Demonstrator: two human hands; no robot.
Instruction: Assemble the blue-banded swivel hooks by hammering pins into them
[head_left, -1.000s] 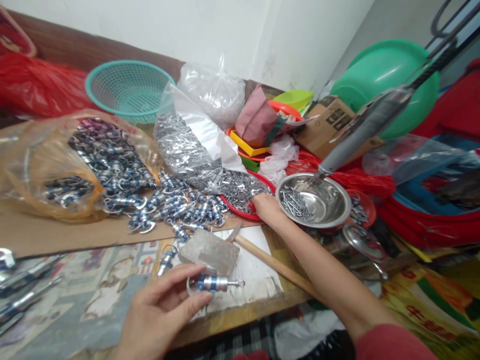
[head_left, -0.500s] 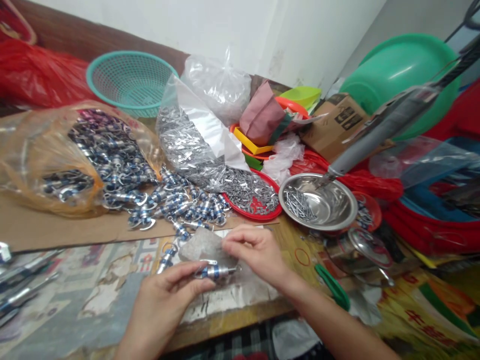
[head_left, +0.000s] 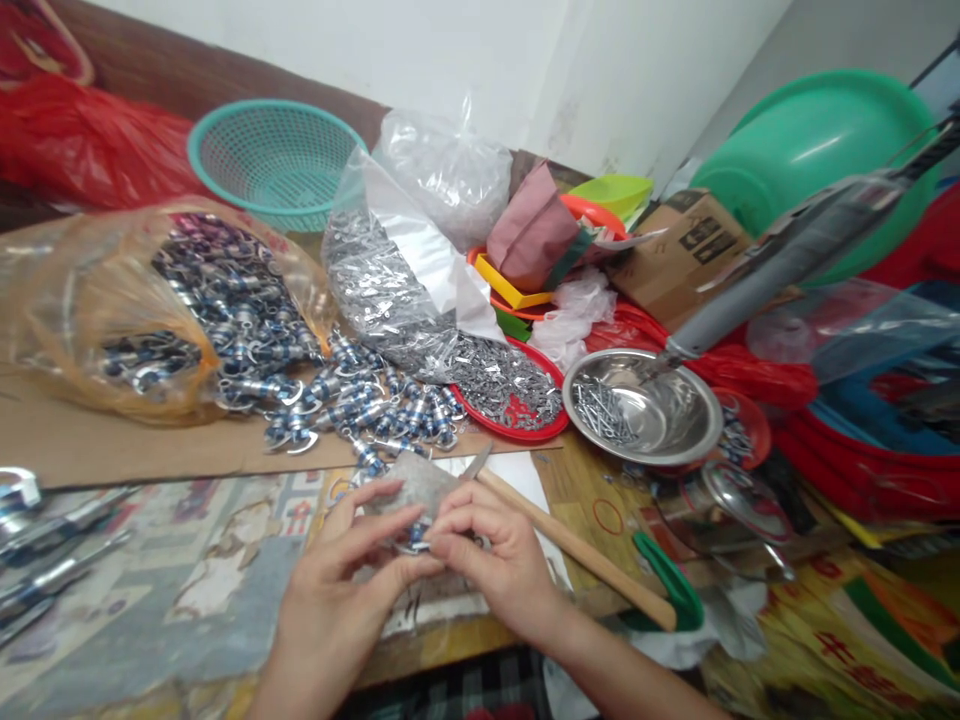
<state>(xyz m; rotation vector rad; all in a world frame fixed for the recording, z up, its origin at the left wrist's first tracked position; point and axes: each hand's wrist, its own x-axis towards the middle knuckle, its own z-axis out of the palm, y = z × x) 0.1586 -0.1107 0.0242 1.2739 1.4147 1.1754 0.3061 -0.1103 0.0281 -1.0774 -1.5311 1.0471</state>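
Metal fitting (head_left: 415, 536), banded blue and silver, caught between both hands at lower centre, above the near edge of the work table (head_left: 412, 652). Apparently set crosswise, long axis running roughly left to right, but mostly covered by fingers; cannot tell which end points which way, nor any exact tilt. Placed just right of the left hand's fingertips and just left of the right hand's, touching both.

Left hand (head_left: 341, 575): curved around from the left, thumb below and fingers above, gripping the fitting at the tips. Right hand (head_left: 495, 560): fingers bunched, thumb and forefinger closed in a pinch on the fitting's right side; cannot tell whether also holding some smaller part.

Directly beyond the fingers, a grey block (head_left: 420, 482), partly hidden. Just right of that, a hammer (head_left: 577, 550), with wooden handle slanting down and right past the right hand. Farther back, a loose pile of similar fittings (head_left: 360, 400), spilling from an orange bag (head_left: 60, 330). To the right of the pile, a red tray (head_left: 525, 436) heaped with small silver clips (head_left: 502, 385), and just beside it a steel bowl (head_left: 664, 420) holding thin metal pins (head_left: 600, 412).
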